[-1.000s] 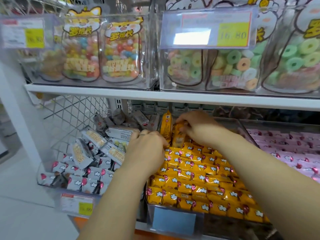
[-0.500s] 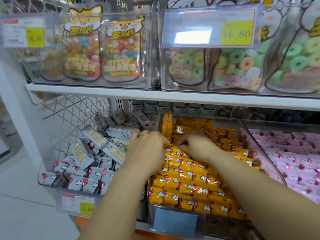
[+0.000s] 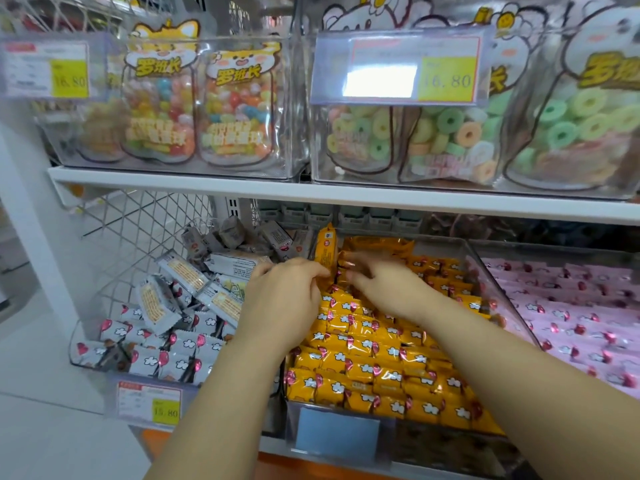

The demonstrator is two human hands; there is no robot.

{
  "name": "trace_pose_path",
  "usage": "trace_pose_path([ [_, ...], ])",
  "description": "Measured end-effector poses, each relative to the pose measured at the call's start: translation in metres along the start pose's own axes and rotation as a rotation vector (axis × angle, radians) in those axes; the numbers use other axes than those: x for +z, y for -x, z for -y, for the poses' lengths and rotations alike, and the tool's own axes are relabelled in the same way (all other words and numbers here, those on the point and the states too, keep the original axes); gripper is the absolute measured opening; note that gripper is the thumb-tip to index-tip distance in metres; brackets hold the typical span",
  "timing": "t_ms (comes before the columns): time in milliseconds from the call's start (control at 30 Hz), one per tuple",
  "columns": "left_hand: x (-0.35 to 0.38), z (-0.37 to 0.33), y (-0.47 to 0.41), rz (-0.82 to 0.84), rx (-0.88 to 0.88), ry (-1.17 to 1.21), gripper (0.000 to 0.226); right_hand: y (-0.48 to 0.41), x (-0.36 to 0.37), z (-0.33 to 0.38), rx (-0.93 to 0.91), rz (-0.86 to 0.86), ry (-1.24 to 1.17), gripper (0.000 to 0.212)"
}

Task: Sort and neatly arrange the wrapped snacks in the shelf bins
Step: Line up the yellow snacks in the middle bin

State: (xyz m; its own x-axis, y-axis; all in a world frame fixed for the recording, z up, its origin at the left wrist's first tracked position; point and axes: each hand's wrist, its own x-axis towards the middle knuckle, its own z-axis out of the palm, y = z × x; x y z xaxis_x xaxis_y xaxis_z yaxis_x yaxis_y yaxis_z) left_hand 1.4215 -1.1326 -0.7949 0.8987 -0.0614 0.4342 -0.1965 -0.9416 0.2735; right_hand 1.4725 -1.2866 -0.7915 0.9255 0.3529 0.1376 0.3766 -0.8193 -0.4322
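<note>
Orange wrapped snacks [image 3: 367,362] lie in rows in the clear middle bin [image 3: 491,271]. My left hand [image 3: 284,299] sits at the bin's back left, fingers curled down onto the orange snacks at the end of a row. Close beside it, my right hand [image 3: 384,285] reaches left and pinches an orange snack [image 3: 341,266] with its fingertips. One orange snack [image 3: 325,247] stands upright against the divider just behind my hands. The left bin [image 3: 79,344] holds a loose heap of grey-white wrapped snacks [image 3: 173,299]. Pink wrapped snacks [image 3: 581,313] fill the right bin.
A white shelf board [image 3: 346,195] runs close above the bins, carrying clear boxes of coloured candy bags [image 3: 197,109] and ring sweets [image 3: 450,133]. Price tags [image 3: 149,403] hang on the bin fronts. A wire mesh panel [image 3: 138,220] closes the shelf's left side.
My right hand came forward from the back of the orange bin and closer to my left hand. My left hand has barely moved.
</note>
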Motion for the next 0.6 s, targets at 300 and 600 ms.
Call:
trace_pose_path([
  [300,0.004,0.003,0.0,-0.119,-0.047,0.126,0.03,-0.02,0.03,0.02,0.026,-0.034,-0.178,0.049],
  [600,-0.001,-0.002,-0.002,-0.112,-0.058,0.126,0.031,0.021,-0.011,0.008,0.001,-0.146,-0.341,0.045],
])
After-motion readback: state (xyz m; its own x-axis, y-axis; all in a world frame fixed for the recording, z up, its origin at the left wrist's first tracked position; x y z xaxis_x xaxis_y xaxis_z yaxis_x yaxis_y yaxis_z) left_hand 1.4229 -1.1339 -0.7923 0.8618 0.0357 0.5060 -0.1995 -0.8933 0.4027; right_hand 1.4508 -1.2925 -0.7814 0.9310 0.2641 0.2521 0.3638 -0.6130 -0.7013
